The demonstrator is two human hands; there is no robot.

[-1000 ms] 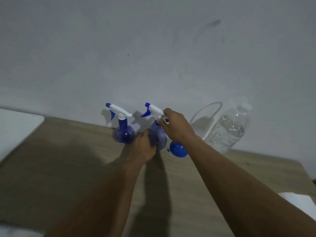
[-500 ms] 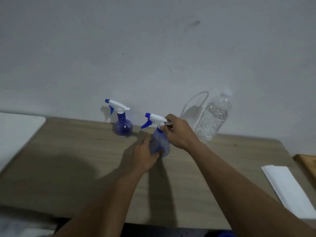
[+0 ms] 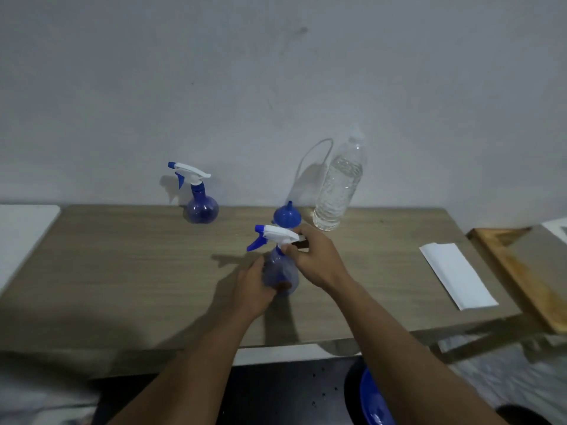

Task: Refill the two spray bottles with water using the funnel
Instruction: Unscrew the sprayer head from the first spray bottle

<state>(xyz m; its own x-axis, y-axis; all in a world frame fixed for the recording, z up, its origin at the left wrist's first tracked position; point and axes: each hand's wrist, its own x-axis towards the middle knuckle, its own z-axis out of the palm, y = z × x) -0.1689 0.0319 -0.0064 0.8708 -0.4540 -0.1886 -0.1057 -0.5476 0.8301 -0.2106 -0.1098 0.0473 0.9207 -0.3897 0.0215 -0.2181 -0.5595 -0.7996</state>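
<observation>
A blue spray bottle [image 3: 280,273] with a white trigger head stands at the table's middle. My left hand [image 3: 253,286] wraps its round body, and my right hand [image 3: 316,259] grips the white spray head [image 3: 276,234] at the neck. A second blue spray bottle [image 3: 201,204] stands untouched at the back left by the wall. The blue funnel [image 3: 287,216] rests upside down on the table just behind the held bottle. A clear water bottle [image 3: 339,188] with a white cap stands at the back right of the funnel.
A folded white paper [image 3: 457,276] lies on the wooden table [image 3: 122,271] to the right. A wooden board [image 3: 521,271] sits past the table's right edge. A white surface [image 3: 21,228] adjoins the left. A blue basin [image 3: 372,403] is on the floor below.
The held bottle has come toward me from the back of the table to its middle, with both hands still on it. The funnel now shows behind it.
</observation>
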